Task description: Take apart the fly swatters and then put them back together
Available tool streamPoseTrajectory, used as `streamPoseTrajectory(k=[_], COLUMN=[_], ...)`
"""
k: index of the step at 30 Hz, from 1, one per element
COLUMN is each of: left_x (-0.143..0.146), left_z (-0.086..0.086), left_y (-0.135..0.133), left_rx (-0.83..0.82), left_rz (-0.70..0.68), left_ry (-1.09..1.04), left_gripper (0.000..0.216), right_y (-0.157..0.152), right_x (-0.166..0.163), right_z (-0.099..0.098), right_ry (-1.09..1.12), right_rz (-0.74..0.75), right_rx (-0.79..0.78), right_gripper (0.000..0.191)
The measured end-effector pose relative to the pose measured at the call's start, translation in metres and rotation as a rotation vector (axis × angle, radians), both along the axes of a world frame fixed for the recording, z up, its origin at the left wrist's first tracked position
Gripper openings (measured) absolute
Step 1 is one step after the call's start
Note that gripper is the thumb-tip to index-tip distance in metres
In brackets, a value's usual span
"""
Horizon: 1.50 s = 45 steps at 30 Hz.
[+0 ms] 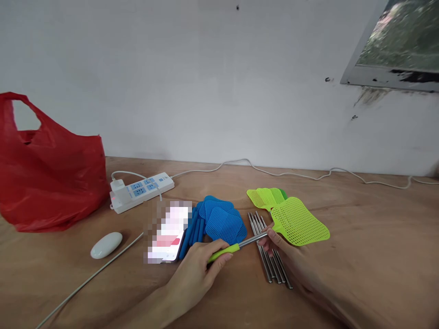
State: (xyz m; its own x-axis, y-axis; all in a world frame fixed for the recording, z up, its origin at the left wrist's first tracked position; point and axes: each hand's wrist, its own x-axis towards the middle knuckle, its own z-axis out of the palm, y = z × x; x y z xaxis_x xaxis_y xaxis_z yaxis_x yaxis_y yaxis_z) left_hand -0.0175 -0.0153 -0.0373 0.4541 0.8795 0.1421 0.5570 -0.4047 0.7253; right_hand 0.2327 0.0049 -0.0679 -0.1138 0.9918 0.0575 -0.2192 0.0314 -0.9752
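A fly swatter (300,222) with a lime-green mesh head and a metal shaft is held across the front of me. My left hand (197,269) is wrapped round its green grip. Near the head, my right hand (276,242) pinches the shaft close to the socket. Under and beside the right hand lie several metal rods (274,269) on the table. Blue swatter heads (224,224) are piled beyond my left hand, with blue grips (195,228) beside them. Further back, more green swatter heads (265,197) lie overlapped.
A lit phone (168,237) lies left of the blue pile. A white power strip (142,192), a white mouse-shaped object (106,245) and a red plastic bag (51,178) are on the left. A cable (247,161) runs along the wall at the table's back.
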Motion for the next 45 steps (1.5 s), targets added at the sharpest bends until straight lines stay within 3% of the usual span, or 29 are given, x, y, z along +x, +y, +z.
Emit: streamPoseTrajectory(k=[13,20,24,27,33,45], left_x=[0.002,0.003,0.003,0.003,0.001,0.003], left_z=[-0.002,-0.002,-0.001,-0.002,-0.007,-0.004], left_y=[-0.002,-0.001,-0.001,-0.002,-0.004,-0.008], left_rx=[0.063,0.004,0.004,0.015,0.028,-0.046], left_rz=[-0.043,-0.024,0.005,0.020,-0.044,-0.055], left_ry=[0.021,0.060,0.100,0.118,0.126,0.151], left_gripper=[0.032,0.031,0.032,0.031,0.029,0.032], right_y=[-0.010,-0.012,-0.010,-0.006,-0.004,-0.005], right_x=[-0.001,-0.009,-0.016,-0.016,-0.013,-0.015], right_z=[0.004,0.013,0.019,0.017,0.011,0.011], right_ry=[-0.046,-0.036,0.100,0.203,0.191,0.220], right_rz=[0.006,-0.009,-0.056,-0.098,-0.188,-0.138], right_rx=[-0.009,0.013,-0.045,-0.072,-0.052,-0.058], right_gripper=[0.031,0.031,0.038,0.041,0.032,0.034])
